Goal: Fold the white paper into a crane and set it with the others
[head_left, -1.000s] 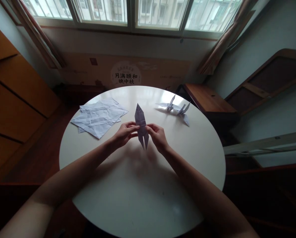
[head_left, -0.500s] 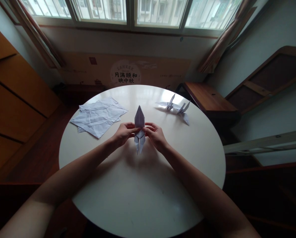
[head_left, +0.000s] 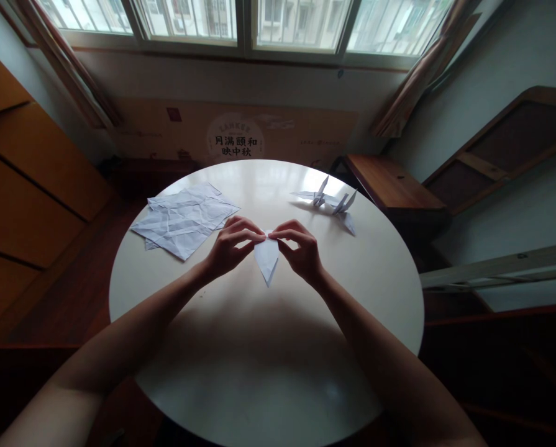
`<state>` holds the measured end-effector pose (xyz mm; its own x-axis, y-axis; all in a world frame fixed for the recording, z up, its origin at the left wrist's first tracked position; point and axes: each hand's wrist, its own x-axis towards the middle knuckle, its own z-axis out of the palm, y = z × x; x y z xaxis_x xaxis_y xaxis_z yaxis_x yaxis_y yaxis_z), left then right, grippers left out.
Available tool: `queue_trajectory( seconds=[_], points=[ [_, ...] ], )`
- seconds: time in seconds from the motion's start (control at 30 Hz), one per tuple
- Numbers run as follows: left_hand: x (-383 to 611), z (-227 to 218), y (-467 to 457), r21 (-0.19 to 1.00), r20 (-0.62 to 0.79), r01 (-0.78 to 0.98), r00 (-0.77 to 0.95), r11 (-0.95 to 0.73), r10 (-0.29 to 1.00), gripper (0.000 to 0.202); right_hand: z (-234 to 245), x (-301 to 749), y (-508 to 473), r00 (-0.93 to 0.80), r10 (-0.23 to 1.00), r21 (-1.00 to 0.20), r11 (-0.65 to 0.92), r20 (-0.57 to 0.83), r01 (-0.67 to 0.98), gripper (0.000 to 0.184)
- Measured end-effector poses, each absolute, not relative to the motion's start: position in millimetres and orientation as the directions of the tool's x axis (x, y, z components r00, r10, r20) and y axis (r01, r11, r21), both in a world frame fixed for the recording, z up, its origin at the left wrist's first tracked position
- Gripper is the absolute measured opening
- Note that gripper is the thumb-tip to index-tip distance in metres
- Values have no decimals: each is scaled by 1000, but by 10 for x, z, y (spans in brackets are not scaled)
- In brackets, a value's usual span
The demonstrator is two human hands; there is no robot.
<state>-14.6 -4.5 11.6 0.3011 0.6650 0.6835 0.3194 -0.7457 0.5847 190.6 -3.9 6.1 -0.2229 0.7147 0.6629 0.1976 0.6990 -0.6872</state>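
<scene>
A folded white paper [head_left: 266, 257] hangs between my hands over the middle of the table, its broad pointed flap facing down toward me. My left hand [head_left: 233, 243] pinches its upper left edge between thumb and fingers. On the other side, my right hand [head_left: 299, 245] pinches the upper right edge, the fingertips of both hands almost meeting at the top. The far side of the folded paper is hidden behind the flap and fingers.
Creased white sheets [head_left: 182, 220] lie stacked at the left of the round white table [head_left: 268, 372]. Two folded paper cranes [head_left: 322, 197] stand at the back right. A wooden desk [head_left: 394, 180] is beyond the table's right edge, below the window wall.
The folded paper has turned over: its broad point faced up and away, with two narrow points toward me; now the broad point faces down. Both hands have shifted their grip to the top.
</scene>
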Motion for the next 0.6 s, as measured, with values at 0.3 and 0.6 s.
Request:
queue_trajectory(
  seconds=[0.3,0.6],
  points=[
    [-270,-266,234,338,523,481,619,-809,586,15,-330,2025,139,-466,673,-569,738,574,364,18],
    [-334,-238,184,383,392,436,722,-814,571,27,-375,2106,203,-502,713,-546,700,490,460,19]
  ],
)
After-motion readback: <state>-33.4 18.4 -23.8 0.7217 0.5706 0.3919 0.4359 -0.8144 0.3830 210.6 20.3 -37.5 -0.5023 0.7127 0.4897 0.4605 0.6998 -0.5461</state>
